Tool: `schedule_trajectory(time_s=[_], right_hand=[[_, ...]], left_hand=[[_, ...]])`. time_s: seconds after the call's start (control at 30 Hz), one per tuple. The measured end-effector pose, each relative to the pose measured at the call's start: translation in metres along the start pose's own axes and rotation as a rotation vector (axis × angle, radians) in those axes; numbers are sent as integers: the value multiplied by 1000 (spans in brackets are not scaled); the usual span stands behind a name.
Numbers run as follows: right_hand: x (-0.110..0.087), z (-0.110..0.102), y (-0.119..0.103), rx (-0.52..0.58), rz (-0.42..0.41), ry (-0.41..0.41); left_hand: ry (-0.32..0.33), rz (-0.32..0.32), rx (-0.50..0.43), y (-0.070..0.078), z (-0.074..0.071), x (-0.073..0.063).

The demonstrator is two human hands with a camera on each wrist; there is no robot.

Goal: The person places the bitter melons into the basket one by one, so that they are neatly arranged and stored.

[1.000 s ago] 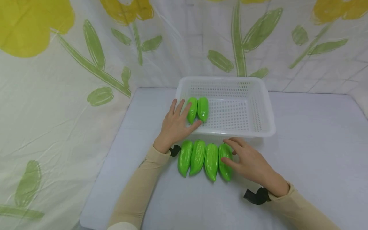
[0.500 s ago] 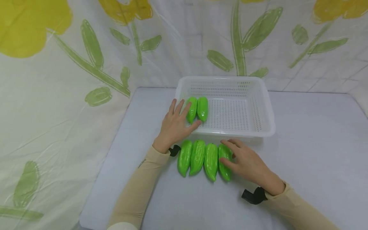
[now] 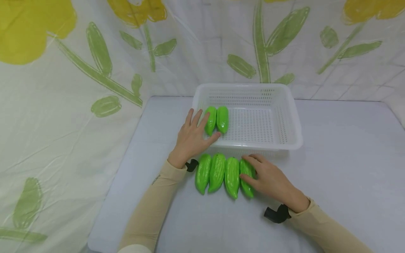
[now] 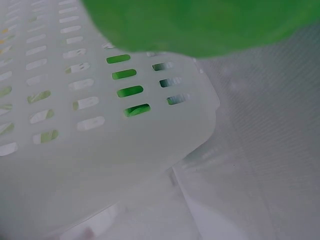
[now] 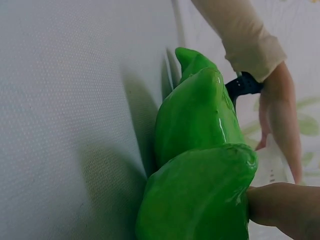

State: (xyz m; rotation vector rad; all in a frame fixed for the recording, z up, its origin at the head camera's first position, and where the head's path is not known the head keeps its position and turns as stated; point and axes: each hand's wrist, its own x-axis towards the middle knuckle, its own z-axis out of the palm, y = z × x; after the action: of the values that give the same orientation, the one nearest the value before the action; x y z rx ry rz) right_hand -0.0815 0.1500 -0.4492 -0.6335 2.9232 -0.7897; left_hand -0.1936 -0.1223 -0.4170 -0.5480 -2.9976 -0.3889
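Observation:
My left hand (image 3: pixel 191 138), fingers spread and fairly straight, lies over the left front rim of a white slotted basket (image 3: pixel 294 137). Its fingertips overlap the left one of two glossy green peppers inside, this pepper (image 3: pixel 210 123) and its neighbour (image 3: pixel 223 120). Several more green peppers (image 3: pixel 217 173) lie in a row in front of the basket. My right hand (image 3: pixel 270 175) curves over the rightmost green pepper (image 3: pixel 246 181), thumb on its near side and fingers at its upper end. In the right wrist view the thumb (image 5: pixel 280 205) touches this pepper (image 5: pixel 195 200).
The white table (image 3: pixel 341 158) reaches out to both sides of the basket. Behind it hangs a curtain (image 3: pixel 202 42) with yellow flowers and green leaves. In the left wrist view a blurred green pepper (image 4: pixel 200 25) is close to the lens, before the basket wall (image 4: pixel 100 145).
My right hand has shifted slightly left and closed in around the rightmost green pepper, whose tip has moved a little. My left hand has stayed at the basket rim.

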Motion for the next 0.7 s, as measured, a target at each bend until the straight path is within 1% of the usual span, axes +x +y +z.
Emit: schedule_trajectory(time_s=[0.47, 0.7], right_hand=[[1, 0, 3, 16, -29, 6], [1, -4, 3, 18, -34, 5]], left_hand=[[-13, -15, -9, 1, -1, -1], [-8, -9, -11, 0, 0, 0]])
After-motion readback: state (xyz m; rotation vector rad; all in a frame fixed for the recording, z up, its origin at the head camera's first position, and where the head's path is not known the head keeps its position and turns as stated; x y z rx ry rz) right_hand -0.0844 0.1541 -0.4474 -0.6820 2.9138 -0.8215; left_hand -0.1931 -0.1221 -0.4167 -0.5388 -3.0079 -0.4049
